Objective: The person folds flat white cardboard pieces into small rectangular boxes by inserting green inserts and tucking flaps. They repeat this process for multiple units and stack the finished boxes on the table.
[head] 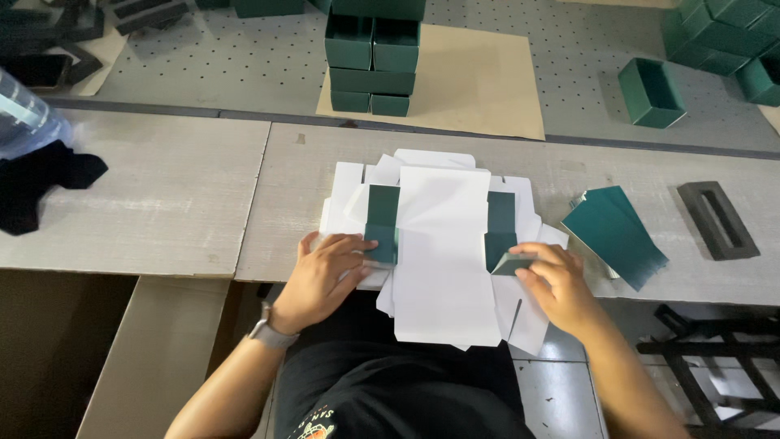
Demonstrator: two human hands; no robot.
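Observation:
A flat white box blank lies on top of a stack of similar blanks at the near edge of the grey table. Its two side flaps are dark green. My left hand presses on the left green flap, fingers spread over its lower end. My right hand pinches the lower end of the right green flap, which is folded up off the sheet. A watch sits on my left wrist.
A pile of flat green sheets lies right of the blanks, with a dark grey foam frame beyond it. Stacked green boxes stand on brown card at the back. More green boxes sit back right. A plastic bottle is at far left.

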